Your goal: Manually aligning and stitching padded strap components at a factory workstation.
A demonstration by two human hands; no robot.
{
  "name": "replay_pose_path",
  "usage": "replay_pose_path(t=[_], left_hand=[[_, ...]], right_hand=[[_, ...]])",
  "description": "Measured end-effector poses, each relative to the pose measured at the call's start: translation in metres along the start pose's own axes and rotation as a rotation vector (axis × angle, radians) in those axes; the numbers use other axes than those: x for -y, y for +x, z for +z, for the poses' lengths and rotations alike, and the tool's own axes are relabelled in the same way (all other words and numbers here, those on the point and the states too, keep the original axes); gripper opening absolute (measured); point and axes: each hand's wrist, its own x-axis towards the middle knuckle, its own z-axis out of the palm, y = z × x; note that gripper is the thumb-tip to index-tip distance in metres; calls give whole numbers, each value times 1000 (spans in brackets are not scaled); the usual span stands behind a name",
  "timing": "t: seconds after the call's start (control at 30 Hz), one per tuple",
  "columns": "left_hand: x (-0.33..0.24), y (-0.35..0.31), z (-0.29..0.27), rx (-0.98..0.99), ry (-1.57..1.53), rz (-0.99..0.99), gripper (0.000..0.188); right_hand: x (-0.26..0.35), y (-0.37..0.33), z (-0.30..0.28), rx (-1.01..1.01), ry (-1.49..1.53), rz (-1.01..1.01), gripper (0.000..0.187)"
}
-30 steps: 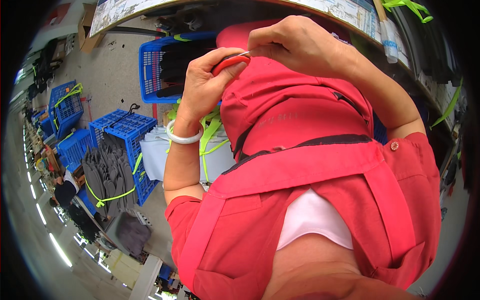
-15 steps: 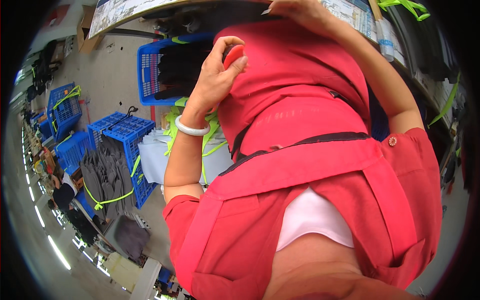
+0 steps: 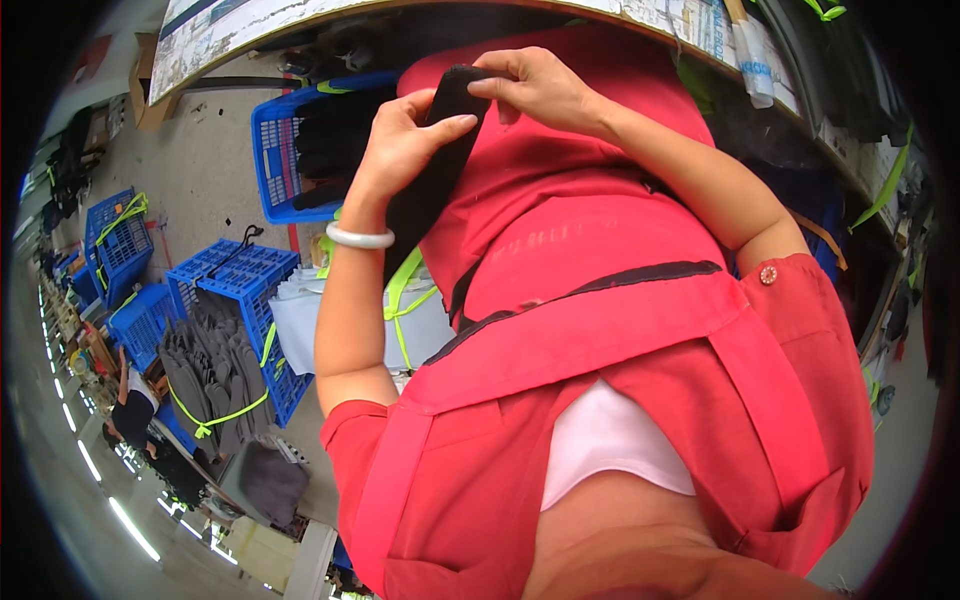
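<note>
In front of my red apron (image 3: 590, 190), both hands hold one long strip of black cloth (image 3: 452, 130), narrow and rounded at its top end. My left hand (image 3: 392, 150), with a pale bangle at the wrist, is closed on the cloth's left side, thumb lying across it. From the right, my right hand (image 3: 545, 92) pinches the top end between thumb and fingers. The cloth hangs down behind my left wrist, where part of it is hidden. Whether it is a sock or another garment piece, I cannot make out.
A worktable edge (image 3: 330, 22) crosses the top. Below it, a blue crate (image 3: 275, 165) holds dark cloth. More blue crates (image 3: 235, 265) stand left, beside a grey cloth bundle (image 3: 215, 360) tied with lime ribbon. A pale stack (image 3: 310, 320) sits near my left forearm. A person (image 3: 130, 410) is far left.
My right hand has come down from the table edge to meet my left. The black cloth is now between them; the red piece seen earlier in my left hand no longer shows.
</note>
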Motion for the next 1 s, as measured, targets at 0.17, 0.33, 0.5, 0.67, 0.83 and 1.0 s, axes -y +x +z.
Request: replay_pose_path(t=[0.17, 0.33, 0.5, 0.67, 0.83, 1.0], left_hand=[[14, -6, 6, -24, -185, 2, 23], [24, 1, 24, -23, -268, 9, 26], [29, 0, 23, -74, -313, 54, 24], [31, 0, 29, -60, -264, 54, 26], [31, 0, 31, -50, -281, 37, 27], [36, -1, 28, -87, -310, 37, 25]], right_hand=[[2, 15, -13, -19, 258, 172, 38], [-6, 15, 8, -67, -169, -85, 50], [-15, 22, -9, -78, 243, 242, 51], [-15, 16, 6, -58, -220, -62, 38], [-17, 20, -7, -49, 255, 256, 47], [-12, 13, -3, -67, 7, 88, 38]])
